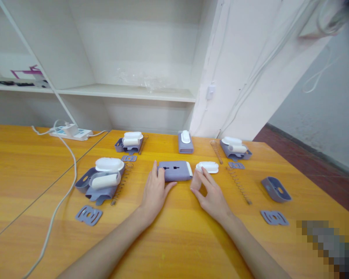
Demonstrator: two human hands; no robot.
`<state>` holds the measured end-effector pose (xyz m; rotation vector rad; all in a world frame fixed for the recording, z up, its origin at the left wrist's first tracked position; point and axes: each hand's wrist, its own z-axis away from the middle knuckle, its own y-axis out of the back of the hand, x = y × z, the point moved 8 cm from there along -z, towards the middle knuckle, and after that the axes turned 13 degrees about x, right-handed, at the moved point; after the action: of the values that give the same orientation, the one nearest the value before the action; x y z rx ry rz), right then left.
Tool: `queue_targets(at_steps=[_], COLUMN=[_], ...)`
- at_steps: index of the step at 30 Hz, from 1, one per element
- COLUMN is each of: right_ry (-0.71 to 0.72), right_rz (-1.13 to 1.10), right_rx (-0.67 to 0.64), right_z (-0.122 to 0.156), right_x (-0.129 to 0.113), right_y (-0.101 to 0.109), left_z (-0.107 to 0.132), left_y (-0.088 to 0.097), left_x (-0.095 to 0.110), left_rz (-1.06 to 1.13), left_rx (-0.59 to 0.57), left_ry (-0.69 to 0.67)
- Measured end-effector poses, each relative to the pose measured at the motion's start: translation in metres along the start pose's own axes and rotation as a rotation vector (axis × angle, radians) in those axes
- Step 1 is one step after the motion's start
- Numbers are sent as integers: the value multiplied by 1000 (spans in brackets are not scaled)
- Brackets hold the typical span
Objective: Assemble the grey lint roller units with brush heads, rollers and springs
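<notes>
My left hand (155, 190) grips the left end of a purple-grey plastic housing (176, 172) lying on the table. Two small dark slots show on its upper face, and a white edge is at its right end. Just right of the housing, my right hand (211, 195) has its thumb and fingers curled together. A pale, blurred piece seems to sit between them, but I cannot make out what it is. Right behind those fingertips lies a white oval cap (209, 167). To the right are a coil spring (239, 186), a purple-grey tray (276, 190) and a flat slotted plate (275, 217).
Similar part sets lie at the left (107, 180), back left (130, 141) and back right (235, 148). An assembled purple unit (185, 142) stands at the back. A white cable (68, 193) runs from a power strip (71, 132) across the left side. Shelving (128, 93) borders the table behind.
</notes>
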<state>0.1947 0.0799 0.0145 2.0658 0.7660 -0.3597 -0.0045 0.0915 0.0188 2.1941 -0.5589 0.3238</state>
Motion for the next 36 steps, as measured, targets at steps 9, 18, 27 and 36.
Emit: queue_targets(at_steps=[9, 18, 27, 36], right_ry=[-39, -48, -55, -18], right_rz=[-67, -53, -93, -156], right_rx=[-68, -74, -7, 24], right_z=[0, 0, -2, -3], right_x=[6, 7, 9, -1], right_y=[-5, -6, -1, 9], left_z=[-6, -8, -11, -9], left_y=[12, -1, 0, -11], left_x=[-1, -18, -18, -25], left_rz=[-27, 337, 527, 721], left_rx=[73, 13, 24, -36], left_ry=[32, 175, 241, 311])
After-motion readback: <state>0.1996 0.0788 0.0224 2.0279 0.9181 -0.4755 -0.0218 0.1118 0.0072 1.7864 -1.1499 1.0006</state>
